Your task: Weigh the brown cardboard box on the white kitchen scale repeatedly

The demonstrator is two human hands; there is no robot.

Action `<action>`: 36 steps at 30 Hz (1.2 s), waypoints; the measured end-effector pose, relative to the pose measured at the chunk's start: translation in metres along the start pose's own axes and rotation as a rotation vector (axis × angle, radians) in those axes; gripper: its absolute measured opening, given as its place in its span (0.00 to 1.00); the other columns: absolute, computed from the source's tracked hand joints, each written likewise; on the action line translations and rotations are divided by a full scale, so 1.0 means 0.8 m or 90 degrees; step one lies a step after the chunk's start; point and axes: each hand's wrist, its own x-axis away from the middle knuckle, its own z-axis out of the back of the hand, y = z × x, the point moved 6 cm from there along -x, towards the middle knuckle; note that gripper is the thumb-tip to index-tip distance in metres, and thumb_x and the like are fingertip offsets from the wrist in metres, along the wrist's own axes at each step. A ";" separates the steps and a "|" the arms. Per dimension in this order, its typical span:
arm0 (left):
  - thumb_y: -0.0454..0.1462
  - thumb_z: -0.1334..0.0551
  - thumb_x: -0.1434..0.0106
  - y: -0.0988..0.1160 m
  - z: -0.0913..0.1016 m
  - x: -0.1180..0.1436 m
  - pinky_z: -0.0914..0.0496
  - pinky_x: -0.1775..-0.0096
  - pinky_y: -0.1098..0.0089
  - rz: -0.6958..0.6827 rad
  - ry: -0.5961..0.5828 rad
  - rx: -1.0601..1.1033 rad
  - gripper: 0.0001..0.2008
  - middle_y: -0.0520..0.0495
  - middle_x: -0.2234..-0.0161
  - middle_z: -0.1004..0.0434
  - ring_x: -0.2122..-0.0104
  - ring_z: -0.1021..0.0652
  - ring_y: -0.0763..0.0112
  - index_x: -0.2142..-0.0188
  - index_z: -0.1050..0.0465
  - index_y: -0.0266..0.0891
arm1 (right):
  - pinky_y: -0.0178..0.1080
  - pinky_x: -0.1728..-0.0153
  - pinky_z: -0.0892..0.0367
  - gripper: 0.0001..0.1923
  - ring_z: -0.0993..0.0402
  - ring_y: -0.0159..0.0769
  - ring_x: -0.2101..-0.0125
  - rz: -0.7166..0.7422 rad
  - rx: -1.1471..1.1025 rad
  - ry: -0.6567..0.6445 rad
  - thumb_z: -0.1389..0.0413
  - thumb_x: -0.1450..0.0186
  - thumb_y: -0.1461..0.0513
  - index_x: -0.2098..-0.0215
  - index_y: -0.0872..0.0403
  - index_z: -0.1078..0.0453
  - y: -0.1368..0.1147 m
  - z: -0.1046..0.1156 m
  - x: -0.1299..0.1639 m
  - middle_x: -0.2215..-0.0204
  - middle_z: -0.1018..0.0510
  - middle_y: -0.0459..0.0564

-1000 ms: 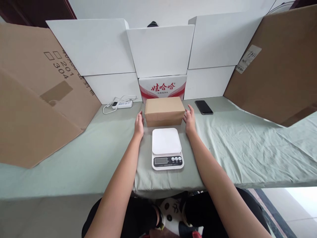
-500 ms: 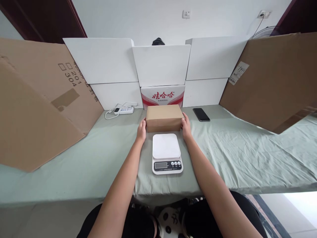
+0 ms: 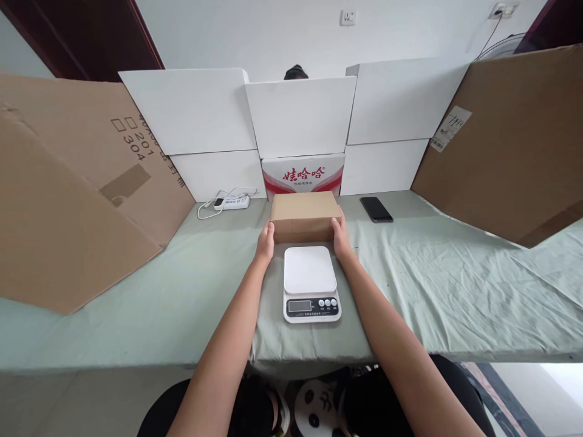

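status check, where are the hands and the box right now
Left hand and right hand grip the brown box ends. Box on the cloth behind the scale. Nothing between them.

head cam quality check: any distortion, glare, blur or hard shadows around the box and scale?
Head view: wide-angle bowing bends the edges of the large brown cardboard sheets at both sides; lighting soft and even, only faint shadows under the small brown cardboard box between the left hand and right hand; white digital kitchen scale sharp, no glare, display dark; bright overexposed floor patch bottom right.
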 end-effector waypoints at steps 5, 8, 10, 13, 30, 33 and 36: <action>0.75 0.46 0.31 0.022 -0.003 0.012 0.40 0.20 0.47 -0.017 0.015 -0.003 0.49 0.34 0.26 0.23 0.22 0.30 0.42 0.32 0.23 0.42 | 0.64 0.15 0.54 0.51 0.51 0.54 0.15 0.025 -0.006 -0.015 0.47 0.32 0.30 0.19 0.43 0.41 -0.028 -0.007 0.010 0.18 0.35 0.52; 0.76 0.45 0.32 0.053 0.001 0.028 0.38 0.21 0.48 -0.059 0.015 0.011 0.50 0.35 0.26 0.24 0.22 0.30 0.43 0.30 0.25 0.42 | 0.65 0.15 0.52 0.48 0.47 0.55 0.16 0.071 0.014 -0.025 0.48 0.29 0.33 0.18 0.42 0.42 -0.067 0.002 0.026 0.17 0.38 0.52; 0.75 0.44 0.32 0.076 0.008 0.047 0.36 0.22 0.49 -0.095 0.016 0.022 0.48 0.36 0.27 0.22 0.22 0.29 0.43 0.30 0.24 0.43 | 0.66 0.16 0.51 0.46 0.43 0.57 0.18 0.111 0.042 -0.038 0.48 0.27 0.34 0.18 0.42 0.43 -0.094 0.012 0.044 0.17 0.38 0.53; 0.72 0.44 0.29 0.104 0.019 0.089 0.34 0.22 0.52 -0.128 0.011 0.043 0.45 0.40 0.28 0.21 0.22 0.30 0.45 0.30 0.23 0.45 | 0.67 0.16 0.50 0.46 0.41 0.57 0.19 0.134 0.076 -0.060 0.48 0.26 0.34 0.17 0.40 0.46 -0.121 0.028 0.082 0.18 0.35 0.53; 0.68 0.49 0.24 0.100 0.019 0.232 0.35 0.22 0.48 -0.071 -0.009 -0.020 0.40 0.40 0.28 0.21 0.20 0.33 0.45 0.26 0.28 0.50 | 0.65 0.14 0.53 0.47 0.52 0.56 0.14 0.071 0.088 -0.068 0.46 0.25 0.33 0.15 0.38 0.48 -0.111 0.072 0.183 0.15 0.43 0.49; 0.67 0.49 0.23 0.099 0.020 0.231 0.35 0.22 0.48 -0.073 -0.020 -0.016 0.40 0.40 0.28 0.21 0.21 0.32 0.44 0.26 0.27 0.49 | 0.66 0.14 0.53 0.46 0.50 0.57 0.14 0.073 0.083 -0.066 0.47 0.25 0.33 0.16 0.38 0.47 -0.114 0.069 0.181 0.14 0.43 0.48; 0.68 0.48 0.24 0.099 0.020 0.228 0.35 0.22 0.48 -0.072 -0.034 -0.017 0.40 0.40 0.28 0.21 0.20 0.32 0.44 0.27 0.27 0.50 | 0.66 0.14 0.54 0.46 0.49 0.57 0.15 0.063 0.070 -0.056 0.47 0.25 0.34 0.16 0.37 0.47 -0.111 0.069 0.181 0.15 0.42 0.47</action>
